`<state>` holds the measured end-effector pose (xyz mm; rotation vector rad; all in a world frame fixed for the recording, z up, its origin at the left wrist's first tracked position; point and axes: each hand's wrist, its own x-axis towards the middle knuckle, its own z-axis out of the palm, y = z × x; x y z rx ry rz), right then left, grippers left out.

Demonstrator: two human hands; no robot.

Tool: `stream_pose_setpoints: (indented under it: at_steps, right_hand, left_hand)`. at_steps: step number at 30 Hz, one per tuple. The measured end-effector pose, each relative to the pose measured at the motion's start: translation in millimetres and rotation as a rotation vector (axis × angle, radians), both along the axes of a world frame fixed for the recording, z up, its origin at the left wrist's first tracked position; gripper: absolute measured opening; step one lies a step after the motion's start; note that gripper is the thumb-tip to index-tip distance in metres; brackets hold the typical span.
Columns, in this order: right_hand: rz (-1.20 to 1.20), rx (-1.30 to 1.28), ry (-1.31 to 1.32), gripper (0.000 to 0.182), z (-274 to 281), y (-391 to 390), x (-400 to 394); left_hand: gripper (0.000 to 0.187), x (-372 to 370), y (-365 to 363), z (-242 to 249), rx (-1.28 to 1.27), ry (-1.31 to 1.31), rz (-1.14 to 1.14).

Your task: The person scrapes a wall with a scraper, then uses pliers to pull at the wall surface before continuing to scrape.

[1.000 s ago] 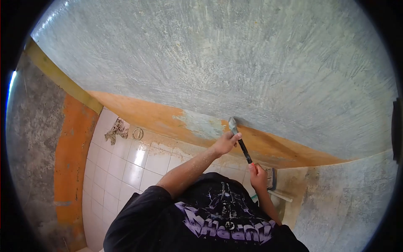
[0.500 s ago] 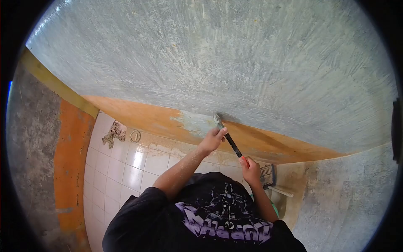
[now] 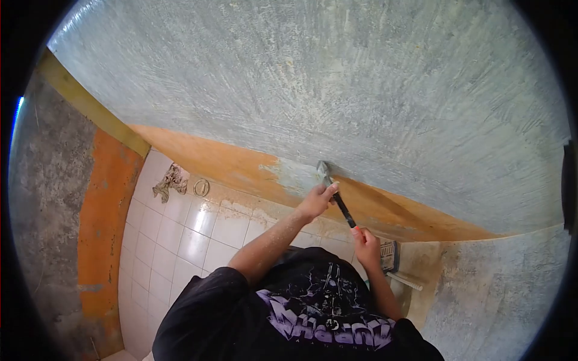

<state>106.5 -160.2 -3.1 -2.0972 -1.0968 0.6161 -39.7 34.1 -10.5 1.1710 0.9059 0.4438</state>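
Both my hands grip a long scraper [image 3: 343,207] with a black handle, a red end and a dusty metal head. My left hand [image 3: 319,201] is closed round the handle just below the head. Lower down, my right hand [image 3: 366,246] wraps the red end. The scraper's head meets the wall at the right side of a pale scraped patch [image 3: 295,175]. Orange paint [image 3: 229,161] borders this patch on both sides, and the rough grey wall [image 3: 271,78] rises above. Pale dust coats my left forearm.
Scraped debris [image 3: 238,212] lies on the white tiled floor [image 3: 180,240] along the wall's foot. A crumpled rag [image 3: 171,182] and a ring-shaped roll [image 3: 201,188] sit near the left corner. At right, a dark grated item [image 3: 390,256] stands by a pale ledge.
The whole view has tilted slightly, so the wall and floor appear shifted. Both hands keep their hold on the scraper, its head still at the patch's right side.
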Motion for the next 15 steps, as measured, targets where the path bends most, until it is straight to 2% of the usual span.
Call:
stream_pose_setpoints:
  at_steps: [3,9,12,15]
  right_hand:
    - [0.01,-0.029,-0.011,0.04,14.4,-4.9,5.9]
    - [0.043,0.004,-0.048,0.039,-3.5,-10.2,7.2]
    - [-0.008,0.024,-0.032,0.038,-11.4,-27.3,11.2]
    - [-0.003,0.03,0.005,0.036,-11.3,-32.1,19.2]
  left_hand:
    - [0.046,4.7,-5.7,9.2,0.005,-0.09,-0.02]
    - [0.048,3.2,-0.3,2.8,0.069,-0.039,-0.086]
    - [0.051,5.2,-4.2,18.2,0.231,0.073,-0.214]
    - [0.055,13.4,-4.0,25.8,0.259,0.054,-0.247]
